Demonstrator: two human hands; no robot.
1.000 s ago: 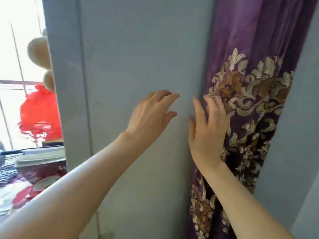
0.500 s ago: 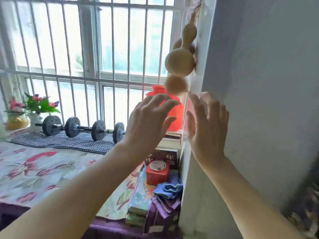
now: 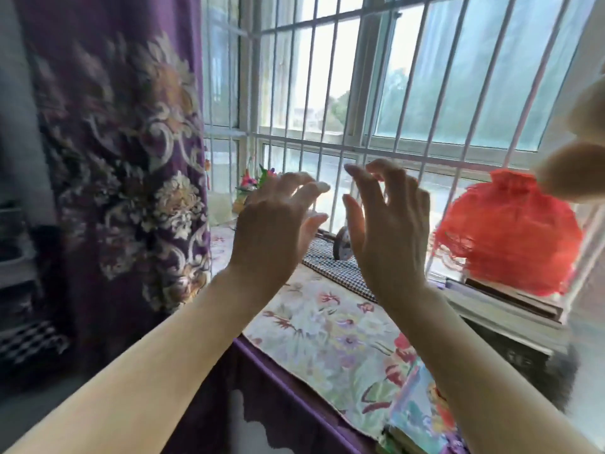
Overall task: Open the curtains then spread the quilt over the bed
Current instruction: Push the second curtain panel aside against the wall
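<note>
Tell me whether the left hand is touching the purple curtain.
Apart. The head view shows the left hand raised with fingers spread in front of the window bars, with open space between it and the purple curtain hanging to its left.

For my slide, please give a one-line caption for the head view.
Both empty hands, left hand and right hand, raised before the barred window, purple curtain at left.

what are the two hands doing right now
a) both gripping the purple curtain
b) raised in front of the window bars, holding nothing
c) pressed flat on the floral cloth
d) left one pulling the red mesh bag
b: the left hand and right hand hang open with curled fingers before the window bars, apart from the purple curtain on the left and touching nothing.
</note>
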